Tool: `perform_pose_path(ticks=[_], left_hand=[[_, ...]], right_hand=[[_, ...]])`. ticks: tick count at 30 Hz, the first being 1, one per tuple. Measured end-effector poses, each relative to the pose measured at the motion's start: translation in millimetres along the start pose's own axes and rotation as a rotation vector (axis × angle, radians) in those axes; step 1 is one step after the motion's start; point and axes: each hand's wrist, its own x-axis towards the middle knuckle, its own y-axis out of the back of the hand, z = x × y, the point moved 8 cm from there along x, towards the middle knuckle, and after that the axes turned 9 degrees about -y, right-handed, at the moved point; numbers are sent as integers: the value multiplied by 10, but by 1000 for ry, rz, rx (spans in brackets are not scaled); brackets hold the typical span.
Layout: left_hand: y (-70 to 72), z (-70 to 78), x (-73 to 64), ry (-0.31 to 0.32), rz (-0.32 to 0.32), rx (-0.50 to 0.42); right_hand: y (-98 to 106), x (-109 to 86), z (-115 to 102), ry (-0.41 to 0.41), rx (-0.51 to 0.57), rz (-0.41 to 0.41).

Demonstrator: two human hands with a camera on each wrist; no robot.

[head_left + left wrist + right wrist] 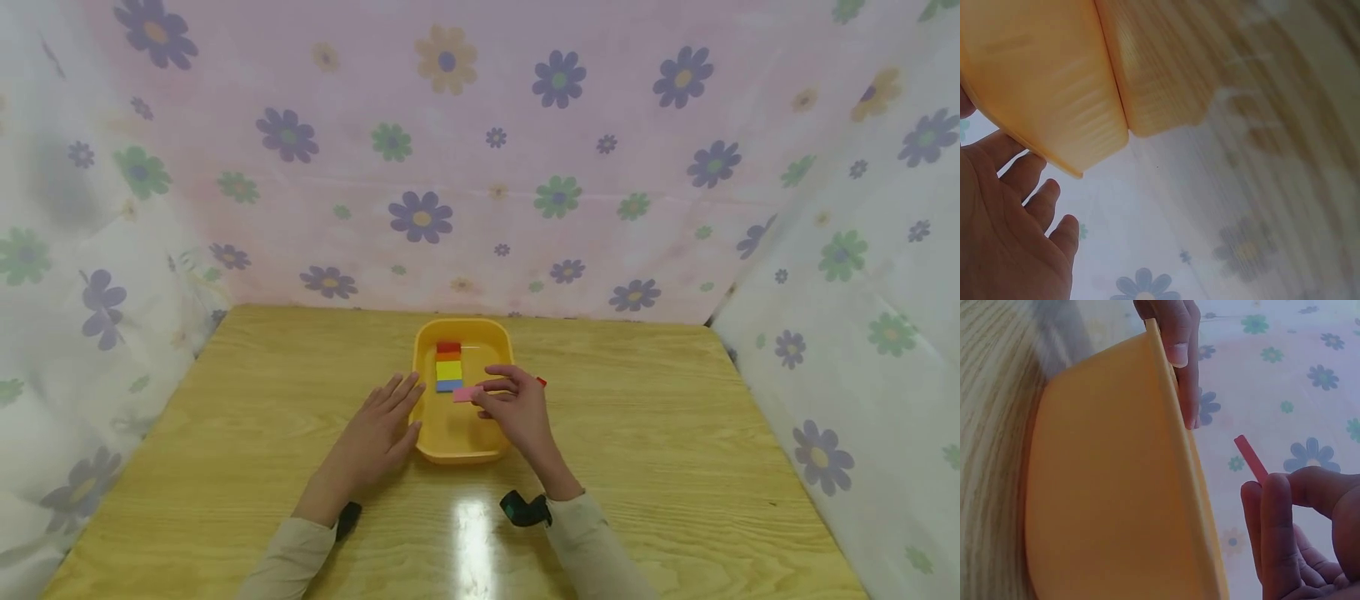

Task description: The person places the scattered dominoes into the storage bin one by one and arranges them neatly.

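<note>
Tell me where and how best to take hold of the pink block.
Probably pinch the pink block by its free left end, across the broad faces, coming from the left and above. It looks thin and flat, and the right hand already pinches its other end. In the head view the blue block shows close by that free end.

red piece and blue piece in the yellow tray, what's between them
An orange piece and a yellow piece, the orange nearer the red piece, the yellow nearer the blue piece; the head view shows this.
</note>
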Motion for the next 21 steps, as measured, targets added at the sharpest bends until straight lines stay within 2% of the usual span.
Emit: perform_pose_path(ticks=[4, 13, 21], left_hand=[[2, 3, 1, -4, 9, -1], [-12, -7, -4, 13, -7, 4], [-6, 3, -7, -5, 15, 12]], right_hand=[[-29, 64, -25, -12, -45, 6], [-62, 170, -135, -53, -58, 12], [-133, 307, -4, -153, -125, -26]])
